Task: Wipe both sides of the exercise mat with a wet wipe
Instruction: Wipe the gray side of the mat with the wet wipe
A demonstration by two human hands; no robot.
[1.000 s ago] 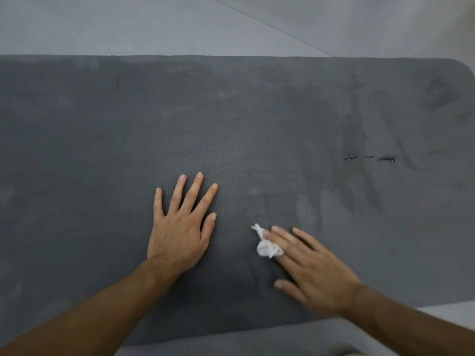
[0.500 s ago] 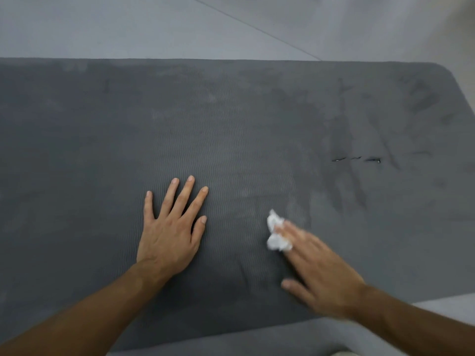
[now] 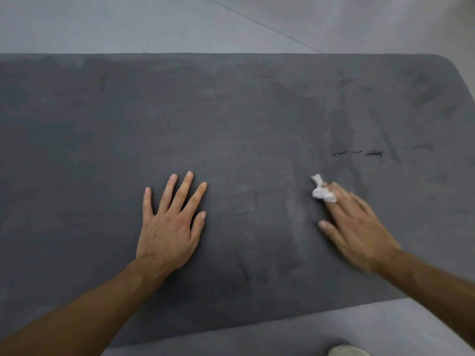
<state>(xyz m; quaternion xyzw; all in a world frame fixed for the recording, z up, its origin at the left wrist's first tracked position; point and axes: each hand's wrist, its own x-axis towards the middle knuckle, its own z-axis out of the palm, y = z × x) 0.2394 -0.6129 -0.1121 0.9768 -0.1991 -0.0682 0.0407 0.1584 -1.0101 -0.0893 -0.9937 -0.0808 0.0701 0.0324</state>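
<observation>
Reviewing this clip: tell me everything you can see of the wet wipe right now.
The wet wipe is a small white wad, crumpled and twisted, with a thin tail sticking out at its far-left end. It looks like soft, thin cloth or paper; wetness itself cannot be judged. It lies on the dark grey exercise mat, right of centre, pressed down under the straight fingertips of the right hand, which cover its near-right part. Nothing else touches it.

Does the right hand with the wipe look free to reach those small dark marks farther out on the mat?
Probably yes. The right hand presses the wet wipe just short of the dark marks, only bare mat lies between, and the left hand rests flat well aside.
</observation>
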